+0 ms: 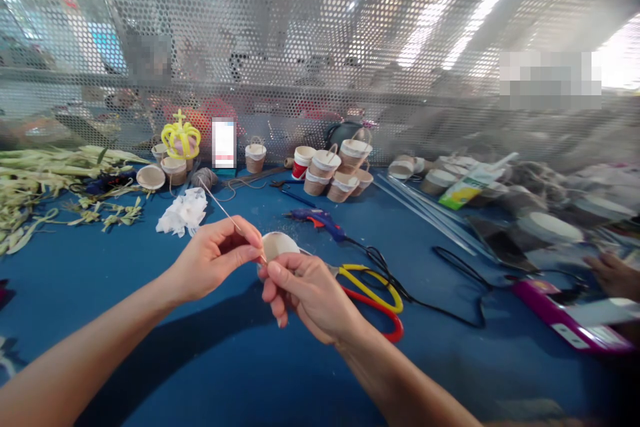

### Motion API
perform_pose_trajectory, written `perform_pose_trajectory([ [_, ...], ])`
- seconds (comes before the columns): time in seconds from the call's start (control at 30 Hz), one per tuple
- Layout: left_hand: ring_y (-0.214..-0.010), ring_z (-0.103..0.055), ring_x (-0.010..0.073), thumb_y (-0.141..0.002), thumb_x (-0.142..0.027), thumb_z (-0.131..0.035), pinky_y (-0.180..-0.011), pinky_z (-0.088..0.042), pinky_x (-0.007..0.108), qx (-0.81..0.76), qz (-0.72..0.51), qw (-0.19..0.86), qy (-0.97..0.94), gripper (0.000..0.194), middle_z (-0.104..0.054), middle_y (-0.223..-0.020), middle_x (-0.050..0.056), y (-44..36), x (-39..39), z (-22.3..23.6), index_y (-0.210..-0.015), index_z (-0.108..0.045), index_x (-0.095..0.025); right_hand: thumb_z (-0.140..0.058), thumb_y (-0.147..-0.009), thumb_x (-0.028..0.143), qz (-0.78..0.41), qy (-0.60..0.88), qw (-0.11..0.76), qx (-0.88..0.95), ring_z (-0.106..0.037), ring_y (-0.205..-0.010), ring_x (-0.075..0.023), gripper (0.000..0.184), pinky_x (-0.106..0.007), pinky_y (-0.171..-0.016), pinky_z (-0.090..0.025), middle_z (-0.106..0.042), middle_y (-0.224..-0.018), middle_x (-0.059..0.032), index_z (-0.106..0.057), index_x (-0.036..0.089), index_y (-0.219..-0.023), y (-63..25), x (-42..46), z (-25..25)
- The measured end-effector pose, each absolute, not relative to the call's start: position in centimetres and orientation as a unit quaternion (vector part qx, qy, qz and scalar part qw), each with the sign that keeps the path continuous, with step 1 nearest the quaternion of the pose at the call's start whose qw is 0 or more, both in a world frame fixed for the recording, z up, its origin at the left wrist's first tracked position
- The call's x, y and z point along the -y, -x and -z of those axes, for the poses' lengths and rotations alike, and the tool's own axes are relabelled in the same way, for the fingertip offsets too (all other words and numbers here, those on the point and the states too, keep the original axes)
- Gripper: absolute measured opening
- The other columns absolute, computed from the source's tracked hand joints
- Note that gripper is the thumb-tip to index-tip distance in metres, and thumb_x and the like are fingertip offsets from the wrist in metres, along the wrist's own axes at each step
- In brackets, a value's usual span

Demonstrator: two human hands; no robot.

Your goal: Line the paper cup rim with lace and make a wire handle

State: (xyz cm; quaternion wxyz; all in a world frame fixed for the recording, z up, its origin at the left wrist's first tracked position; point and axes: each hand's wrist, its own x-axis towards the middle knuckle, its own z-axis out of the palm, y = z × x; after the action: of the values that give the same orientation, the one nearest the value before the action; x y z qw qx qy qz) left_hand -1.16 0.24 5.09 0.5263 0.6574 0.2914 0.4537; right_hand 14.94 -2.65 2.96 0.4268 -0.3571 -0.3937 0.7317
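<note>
Over the blue table, my right hand is closed around a small paper cup, its open mouth turned up toward me. My left hand pinches a thin strand of twine right at the cup's rim. The strand runs taut up and left to a spool of twine lying on the table. The two hands almost touch at the cup.
Yellow and red scissors lie just right of my hands, a blue glue gun with black cord behind them. Wrapped cups, a yellow crown, white fabric and green leaves line the back. Another person's hand rests far right.
</note>
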Motion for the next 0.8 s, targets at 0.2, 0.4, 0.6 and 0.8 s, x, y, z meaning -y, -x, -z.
perform_pose_trajectory([
  [0.2,-0.063,-0.060,0.0114,-0.074,-0.014,-0.059,-0.060,-0.049,0.022,-0.297,-0.459,0.515,-0.660,0.004,-0.059,-0.071,0.001,1.09,-0.11,-5.15,-0.071,-0.056,-0.015,-0.065,-0.071,0.034,-0.723,0.360,0.429,0.404,-0.050,-0.035,-0.0050,0.023,-0.015,-0.032,-0.043,-0.059,-0.049,0.0023,-0.060,0.011,-0.069,-14.94,2.66,-2.75],
  [0.4,-0.062,-0.060,0.0109,-0.073,-0.015,-0.060,-0.060,-0.049,0.022,-0.307,-0.461,0.529,-0.643,0.005,-0.059,-0.070,0.000,1.02,-0.29,-5.15,-0.071,-0.055,-0.015,-0.064,-0.071,0.038,-0.717,0.363,0.430,0.412,-0.049,-0.034,-0.0052,0.027,-0.016,-0.032,-0.042,-0.058,-0.048,0.0024,-0.058,0.011,-0.068,-14.85,2.67,-2.96],
  [0.6,-0.060,-0.060,0.0110,-0.072,-0.019,-0.062,-0.060,-0.049,0.024,-0.325,-0.461,0.548,-0.617,0.009,-0.061,-0.064,0.000,1.30,-0.82,-4.99,-0.070,-0.054,-0.015,-0.051,-0.078,0.047,-0.698,0.370,0.421,0.445,-0.053,-0.040,-0.0067,0.038,-0.017,-0.035,-0.043,-0.059,-0.055,-0.0005,-0.059,0.010,-0.076,-15.13,2.63,-3.30],
  [0.8,-0.062,-0.060,0.0107,-0.074,-0.020,-0.060,-0.063,-0.048,0.024,-0.321,-0.443,0.567,-0.616,0.009,-0.061,-0.065,0.000,1.13,-0.89,-4.63,-0.073,-0.053,-0.015,-0.059,-0.075,0.038,-0.720,0.372,0.403,0.425,-0.045,-0.034,-0.0027,0.028,-0.012,-0.030,-0.032,-0.055,-0.048,0.0040,-0.057,0.012,-0.068,-15.13,2.53,-3.22],
])
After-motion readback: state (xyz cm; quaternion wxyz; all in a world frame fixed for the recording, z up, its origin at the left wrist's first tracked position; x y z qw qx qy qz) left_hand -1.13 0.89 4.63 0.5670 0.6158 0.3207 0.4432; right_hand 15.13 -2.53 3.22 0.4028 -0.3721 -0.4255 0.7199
